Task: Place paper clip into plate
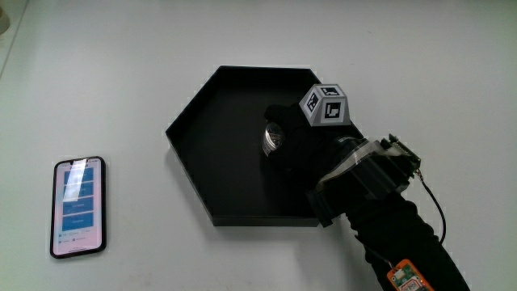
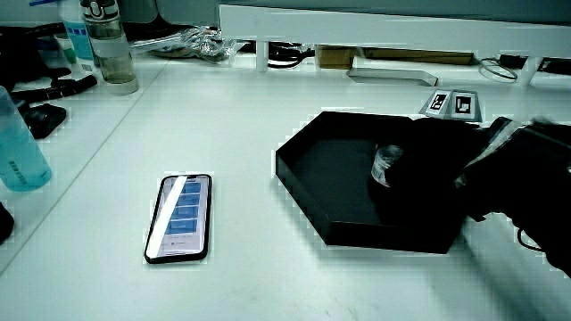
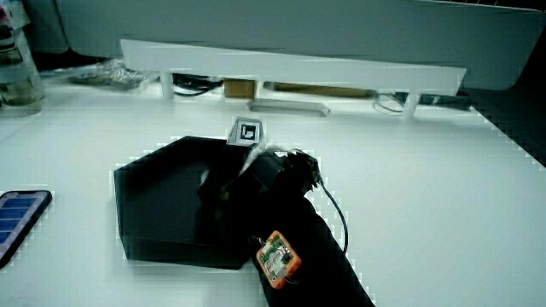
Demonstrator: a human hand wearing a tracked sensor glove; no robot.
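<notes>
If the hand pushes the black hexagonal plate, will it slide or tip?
The plate probably slides, not tips: it looks low, wide and flat on the smooth table. It seems stiff, since its walls stand straight. With the hand over it, a push could shift it easily.

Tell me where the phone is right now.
The phone lies flat on the white table, screen up, beside the black hexagonal plate and apart from it, slightly nearer the person; the hand is over the plate.
</notes>
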